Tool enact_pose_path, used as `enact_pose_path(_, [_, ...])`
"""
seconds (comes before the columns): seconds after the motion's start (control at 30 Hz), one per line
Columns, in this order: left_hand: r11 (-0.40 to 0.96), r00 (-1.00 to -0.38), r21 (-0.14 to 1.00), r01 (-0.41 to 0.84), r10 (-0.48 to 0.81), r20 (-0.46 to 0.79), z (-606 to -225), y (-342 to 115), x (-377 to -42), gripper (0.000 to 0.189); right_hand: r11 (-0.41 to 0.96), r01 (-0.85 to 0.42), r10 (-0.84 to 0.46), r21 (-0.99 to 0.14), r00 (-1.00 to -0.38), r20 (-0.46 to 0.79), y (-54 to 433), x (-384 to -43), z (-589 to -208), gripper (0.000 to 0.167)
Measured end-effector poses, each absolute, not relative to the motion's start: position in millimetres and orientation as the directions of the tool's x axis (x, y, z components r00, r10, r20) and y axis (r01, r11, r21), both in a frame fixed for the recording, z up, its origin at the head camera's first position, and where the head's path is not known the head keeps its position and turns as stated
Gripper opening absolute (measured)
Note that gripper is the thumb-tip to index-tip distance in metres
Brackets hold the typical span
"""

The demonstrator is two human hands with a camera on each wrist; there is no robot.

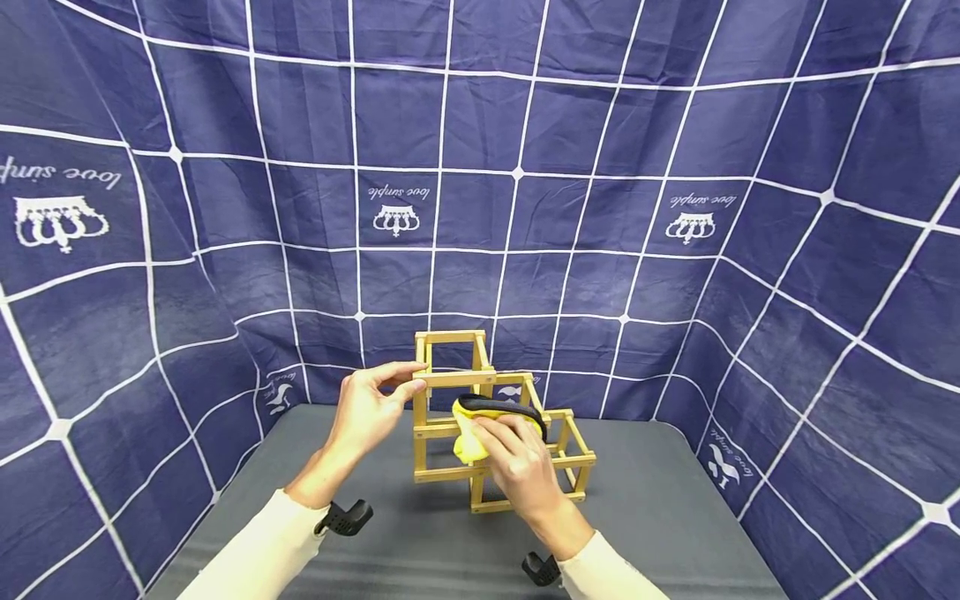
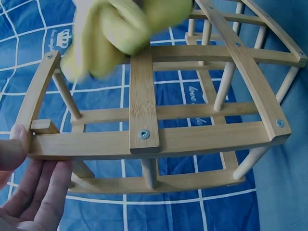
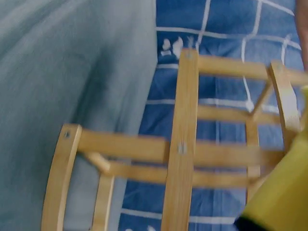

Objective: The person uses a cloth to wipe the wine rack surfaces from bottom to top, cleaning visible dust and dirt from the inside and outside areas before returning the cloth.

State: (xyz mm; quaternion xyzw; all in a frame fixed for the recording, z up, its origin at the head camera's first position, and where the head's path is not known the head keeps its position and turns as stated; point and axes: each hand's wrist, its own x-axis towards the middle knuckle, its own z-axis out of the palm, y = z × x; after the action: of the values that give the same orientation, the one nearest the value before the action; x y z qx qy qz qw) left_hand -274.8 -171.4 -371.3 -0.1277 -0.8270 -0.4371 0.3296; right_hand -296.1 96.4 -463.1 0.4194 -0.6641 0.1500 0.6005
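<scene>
A stepped rack of light wooden bars [image 1: 453, 379] stands on the grey surface, its tallest part at the left. My left hand [image 1: 371, 412] pinches the rack's upper left corner; in the left wrist view its thumb [image 2: 13, 149] is on one side of the bar and the fingers [image 2: 50, 192] lie below. My right hand [image 1: 521, 467] grips a yellow cloth [image 1: 468, 442] with a black edge, held against the middle of the rack in the head view. The cloth [image 2: 110, 38] looks bunched and blurred in the left wrist view. Only part of the cloth [image 3: 284, 187] shows at the right wrist view's edge.
The grey surface [image 1: 645, 508] lies under the rack. Behind it and on both sides hangs a dark blue curtain [image 1: 480, 208] with white grid lines and crown prints. A black band mount [image 1: 348, 518] sits at the left wrist, another [image 1: 540, 569] at the right.
</scene>
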Motion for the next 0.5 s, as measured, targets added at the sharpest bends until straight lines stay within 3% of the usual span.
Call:
enact_pose_path(0.07, [0.578, -0.759, 0.650, 0.493, -0.080, 0.647, -371.3, -170.8, -274.4, 0.026, 0.584, -0.768, -0.300, 0.264, 0.098, 0.949, 112.1, -296.2, -459.3, 0.053])
enact_pose_path(0.13, [0.560, -0.767, 0.665, 0.494, -0.080, 0.637, -371.4, -170.5, -274.2, 0.025, 0.579, -0.792, -0.230, 0.193, 0.068, 0.971, 125.7, -296.4, -454.4, 0.054])
enact_pose_path(0.23, [0.523, -0.781, 0.692, 0.497, -0.077, 0.619, -371.2, -170.1, -274.6, 0.024, 0.597, -0.799, -0.214, 0.068, -0.077, 0.974, 138.6, -299.2, -446.6, 0.048])
enact_pose_path(0.37, [0.495, -0.792, 0.715, 0.494, -0.083, 0.604, -371.4, -170.1, -276.3, 0.024, 0.636, -0.772, -0.382, 0.017, -0.295, 0.876, 138.9, -307.5, -441.9, 0.045])
enact_pose_path(0.43, [0.491, -0.792, 0.719, 0.492, -0.088, 0.603, -371.8, -169.7, -276.6, 0.024, 0.652, -0.757, -0.464, 0.039, -0.358, 0.810, 136.1, -311.0, -442.5, 0.044])
enact_pose_path(0.5, [0.486, -0.793, 0.721, 0.494, -0.087, 0.603, -372.0, -169.0, -276.6, 0.024, 0.669, -0.739, -0.515, 0.085, -0.378, 0.769, 135.4, -312.4, -443.1, 0.043])
